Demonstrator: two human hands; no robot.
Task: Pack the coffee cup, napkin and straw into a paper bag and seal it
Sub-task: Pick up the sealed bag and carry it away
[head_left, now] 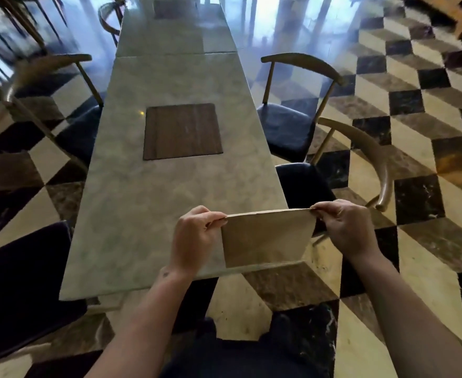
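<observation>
A brown paper bag (pixel 266 238) stands upright at the near right corner of the marble table (pixel 148 214). My left hand (pixel 194 238) pinches the left end of its top edge. My right hand (pixel 344 227) pinches the right end. The top edge is pressed flat and stretched between the two hands. The inside of the bag is hidden. No coffee cup, napkin or straw shows anywhere in the head view.
A dark wooden mat (pixel 182 131) lies in the middle of the table. Wooden chairs with dark seats stand on the right (pixel 292 124) and on the left (pixel 60 113). The floor (pixel 415 132) is a chequered marble pattern. Another table continues beyond.
</observation>
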